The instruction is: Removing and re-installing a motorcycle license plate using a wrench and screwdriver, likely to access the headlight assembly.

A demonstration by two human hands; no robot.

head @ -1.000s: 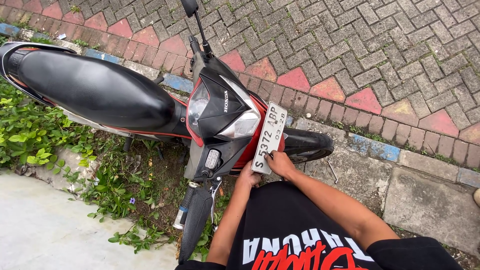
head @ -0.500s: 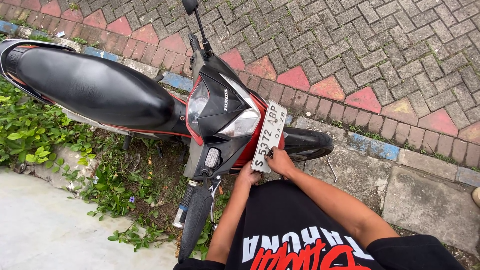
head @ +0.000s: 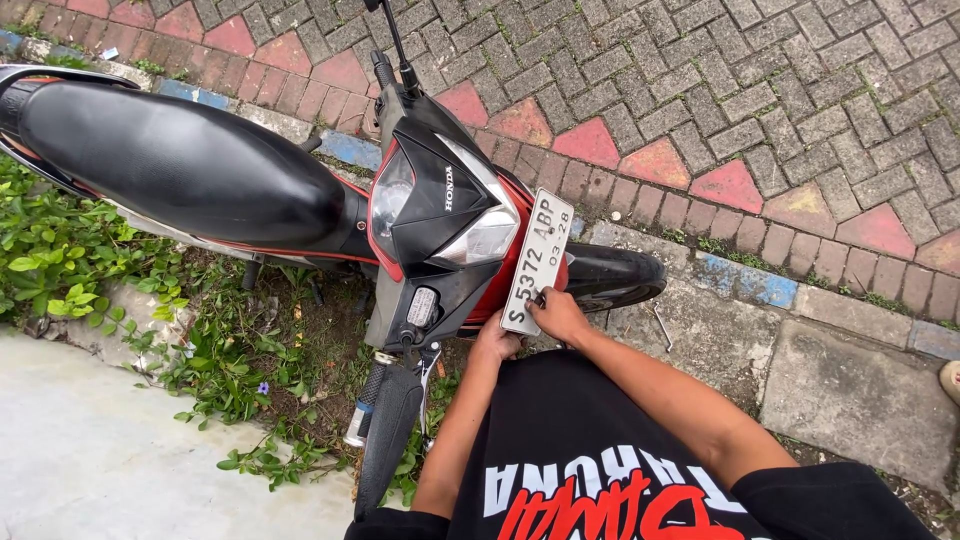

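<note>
A red and black motorcycle (head: 440, 200) stands across the view with its front toward me. A white number plate (head: 537, 255) hangs tilted on its front, above the black front tyre (head: 615, 275). My right hand (head: 560, 315) pinches the plate's lower edge with the fingers closed on it. My left hand (head: 495, 345) is curled at the plate's lower left corner, just under the fairing, and its fingertips are hidden behind the plate. Both forearms reach forward over my black printed shirt (head: 580, 470).
The black seat (head: 180, 160) stretches left. A handlebar grip and lever (head: 385, 430) stick out near my left arm. Weeds and soil (head: 100, 280) lie on the left beside pale concrete (head: 90, 460). Brick paving (head: 760, 90) and a kerb (head: 760, 285) are beyond.
Both hands stay at the lower edge of the number plate. The motorcycle has not moved, and only the view shifts slightly.
</note>
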